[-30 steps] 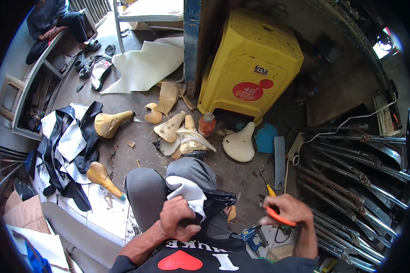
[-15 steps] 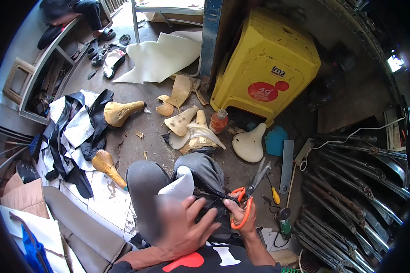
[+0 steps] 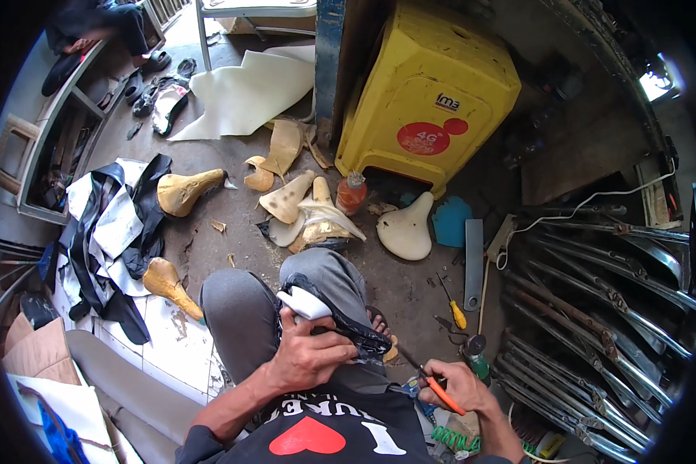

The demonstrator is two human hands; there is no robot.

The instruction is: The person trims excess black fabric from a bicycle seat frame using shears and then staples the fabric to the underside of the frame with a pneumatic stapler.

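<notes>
My left hand (image 3: 309,352) has its fingers wrapped round a crumpled black material (image 3: 352,334) with a white lining or pad (image 3: 308,303), over my grey-trousered knees. To the right of it, my right hand (image 3: 462,387) is closed on scissors with orange handles (image 3: 443,393), their dark blades pointing up and left, apart from the material. Just beyond the right hand lie a yellow-handled screwdriver (image 3: 457,312) and a green power tool (image 3: 476,362). Ahead of my knees are worn bicycle saddle pieces (image 3: 284,199), a red bottle (image 3: 351,199) and a cream saddle (image 3: 404,234).
A yellow plastic stool (image 3: 433,69) stands ahead. Metal tubes (image 3: 580,309) are stacked right. Black and white scraps (image 3: 116,236), yellowed saddle forms (image 3: 179,192) and folded sheets (image 3: 46,363) lie left. A white sheet (image 3: 240,100) lies farther back. A seated person (image 3: 120,31) is at upper left.
My left hand has closed round the material after being spread open half a second ago. My right hand has drawn away to the right with the scissors, whose blades have swung down.
</notes>
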